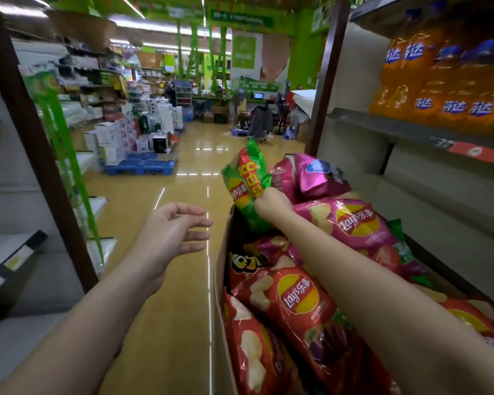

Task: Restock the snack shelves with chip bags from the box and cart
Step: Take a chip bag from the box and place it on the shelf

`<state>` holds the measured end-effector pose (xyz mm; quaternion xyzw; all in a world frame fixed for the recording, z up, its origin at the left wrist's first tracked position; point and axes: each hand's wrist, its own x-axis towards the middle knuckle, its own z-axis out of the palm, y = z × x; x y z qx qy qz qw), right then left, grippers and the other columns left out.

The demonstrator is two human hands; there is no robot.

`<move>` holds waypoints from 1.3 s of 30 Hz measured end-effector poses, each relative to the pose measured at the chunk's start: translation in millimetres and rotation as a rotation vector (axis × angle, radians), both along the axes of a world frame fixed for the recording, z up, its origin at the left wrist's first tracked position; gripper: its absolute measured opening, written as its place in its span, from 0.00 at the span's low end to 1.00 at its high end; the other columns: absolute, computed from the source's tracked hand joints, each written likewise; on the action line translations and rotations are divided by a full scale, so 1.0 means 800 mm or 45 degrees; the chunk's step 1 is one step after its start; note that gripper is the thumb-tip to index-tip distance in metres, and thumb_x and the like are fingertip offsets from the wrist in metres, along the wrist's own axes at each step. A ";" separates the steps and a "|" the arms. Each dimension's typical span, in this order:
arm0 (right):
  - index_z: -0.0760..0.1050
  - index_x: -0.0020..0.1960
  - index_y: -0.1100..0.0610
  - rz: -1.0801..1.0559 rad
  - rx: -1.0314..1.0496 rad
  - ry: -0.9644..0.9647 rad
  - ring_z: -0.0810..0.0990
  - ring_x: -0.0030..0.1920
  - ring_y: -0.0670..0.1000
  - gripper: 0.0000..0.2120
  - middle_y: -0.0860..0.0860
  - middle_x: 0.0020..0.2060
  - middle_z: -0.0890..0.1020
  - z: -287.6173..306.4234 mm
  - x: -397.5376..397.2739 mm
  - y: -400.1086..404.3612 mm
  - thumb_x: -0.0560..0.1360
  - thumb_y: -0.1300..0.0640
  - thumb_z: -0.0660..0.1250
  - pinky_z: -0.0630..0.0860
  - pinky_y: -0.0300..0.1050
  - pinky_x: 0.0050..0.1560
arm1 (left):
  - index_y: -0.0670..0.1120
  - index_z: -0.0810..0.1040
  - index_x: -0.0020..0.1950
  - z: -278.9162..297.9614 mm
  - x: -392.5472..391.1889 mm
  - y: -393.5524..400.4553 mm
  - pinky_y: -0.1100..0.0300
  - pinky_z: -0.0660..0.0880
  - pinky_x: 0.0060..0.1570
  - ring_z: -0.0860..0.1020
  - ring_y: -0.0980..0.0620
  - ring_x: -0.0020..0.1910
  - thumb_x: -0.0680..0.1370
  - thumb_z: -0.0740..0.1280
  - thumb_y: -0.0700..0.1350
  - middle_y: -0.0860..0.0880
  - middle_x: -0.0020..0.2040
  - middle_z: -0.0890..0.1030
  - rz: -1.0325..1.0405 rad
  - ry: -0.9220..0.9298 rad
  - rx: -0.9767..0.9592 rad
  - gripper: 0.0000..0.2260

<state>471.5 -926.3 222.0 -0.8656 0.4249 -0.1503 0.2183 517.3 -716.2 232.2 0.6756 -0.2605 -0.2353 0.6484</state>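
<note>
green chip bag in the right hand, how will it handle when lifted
The green chip bag probably weighs little: the right hand lifts it by a one-handed grip on its edge. It looks puffy and crinkled there, so likely floppy. Its glossy film may be slippery.

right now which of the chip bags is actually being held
The green Lay's bag, gripped near its middle by the right hand and lifted above the box. The red and pink bags lie loose in the pile; the left hand is open and holds nothing.
</note>
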 end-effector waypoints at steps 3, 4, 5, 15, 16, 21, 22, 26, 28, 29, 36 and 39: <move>0.76 0.59 0.67 0.086 -0.004 -0.077 0.77 0.60 0.62 0.14 0.62 0.57 0.79 0.044 -0.016 0.035 0.80 0.61 0.56 0.73 0.50 0.58 | 0.43 0.75 0.59 -0.001 0.007 -0.008 0.53 0.79 0.52 0.79 0.46 0.54 0.76 0.70 0.44 0.42 0.57 0.80 0.013 -0.032 0.031 0.13; 0.76 0.60 0.67 0.129 0.007 -0.096 0.77 0.60 0.62 0.15 0.62 0.58 0.79 0.060 -0.024 0.047 0.80 0.61 0.57 0.74 0.50 0.58 | 0.43 0.72 0.64 0.001 0.010 -0.009 0.52 0.77 0.56 0.77 0.45 0.57 0.73 0.72 0.49 0.41 0.61 0.77 0.023 -0.026 0.047 0.22; 0.77 0.60 0.66 0.181 0.032 -0.102 0.77 0.59 0.62 0.14 0.61 0.57 0.80 0.076 -0.033 0.058 0.80 0.61 0.58 0.76 0.52 0.59 | 0.41 0.68 0.69 0.003 0.013 -0.010 0.50 0.75 0.60 0.75 0.45 0.61 0.69 0.74 0.55 0.41 0.65 0.74 0.036 -0.002 0.069 0.34; 0.82 0.53 0.55 0.582 0.672 -0.674 0.83 0.49 0.52 0.10 0.52 0.53 0.83 0.151 -0.137 0.077 0.80 0.53 0.64 0.79 0.48 0.55 | 0.47 0.80 0.53 0.041 -0.009 -0.022 0.60 0.81 0.35 0.85 0.55 0.41 0.66 0.75 0.47 0.51 0.44 0.86 -0.037 0.285 -0.588 0.16; 0.80 0.55 0.56 0.537 0.601 -0.717 0.84 0.50 0.53 0.11 0.53 0.55 0.82 0.144 -0.138 0.066 0.81 0.54 0.62 0.79 0.48 0.56 | 0.47 0.79 0.53 0.045 -0.007 -0.022 0.61 0.80 0.35 0.84 0.56 0.40 0.68 0.76 0.45 0.51 0.44 0.86 0.063 0.231 -0.626 0.16; 0.79 0.58 0.60 0.253 -0.154 -0.101 0.81 0.52 0.56 0.14 0.56 0.54 0.83 0.068 -0.105 0.014 0.82 0.55 0.59 0.78 0.49 0.54 | 0.43 0.62 0.71 0.049 0.010 -0.011 0.48 0.75 0.62 0.77 0.49 0.61 0.64 0.81 0.47 0.47 0.65 0.76 0.493 -0.208 -0.420 0.42; 0.80 0.58 0.61 0.300 -0.242 0.032 0.80 0.52 0.56 0.14 0.57 0.54 0.83 0.052 -0.092 0.011 0.82 0.56 0.58 0.75 0.46 0.52 | 0.43 0.61 0.71 0.049 0.011 -0.009 0.48 0.73 0.64 0.75 0.49 0.62 0.65 0.81 0.46 0.47 0.66 0.74 0.499 -0.252 -0.416 0.42; 0.78 0.63 0.54 0.383 -0.585 0.415 0.69 0.66 0.62 0.16 0.62 0.64 0.74 0.008 -0.029 -0.008 0.81 0.51 0.59 0.67 0.50 0.65 | 0.46 0.62 0.67 0.043 0.010 -0.003 0.56 0.72 0.59 0.74 0.52 0.59 0.67 0.79 0.45 0.52 0.60 0.73 0.490 -0.271 -0.413 0.36; 0.74 0.68 0.47 0.350 -0.634 0.531 0.56 0.75 0.63 0.18 0.62 0.76 0.59 -0.003 0.000 -0.024 0.81 0.46 0.59 0.57 0.56 0.74 | 0.48 0.62 0.66 0.036 0.012 0.003 0.56 0.71 0.58 0.73 0.52 0.58 0.67 0.79 0.44 0.53 0.58 0.72 0.498 -0.289 -0.393 0.34; 0.72 0.71 0.46 0.319 -0.575 0.556 0.50 0.77 0.62 0.20 0.60 0.78 0.52 -0.007 0.012 -0.032 0.81 0.44 0.59 0.53 0.58 0.75 | 0.48 0.62 0.67 0.032 0.013 0.009 0.56 0.71 0.59 0.73 0.53 0.58 0.67 0.79 0.44 0.54 0.59 0.72 0.493 -0.303 -0.375 0.35; 0.77 0.64 0.54 0.109 -0.407 0.196 0.75 0.63 0.59 0.16 0.56 0.63 0.77 -0.003 0.044 -0.051 0.81 0.55 0.57 0.67 0.56 0.67 | 0.45 0.61 0.70 0.021 0.023 0.049 0.58 0.71 0.56 0.72 0.54 0.56 0.67 0.78 0.45 0.53 0.58 0.72 0.497 -0.386 -0.198 0.38; 0.80 0.51 0.63 -0.005 -0.017 -0.509 0.81 0.45 0.57 0.13 0.56 0.42 0.82 0.038 0.030 -0.032 0.81 0.55 0.61 0.73 0.41 0.41 | 0.45 0.62 0.68 0.019 0.033 0.064 0.48 0.74 0.61 0.76 0.48 0.59 0.66 0.79 0.48 0.49 0.62 0.75 0.527 -0.265 -0.128 0.37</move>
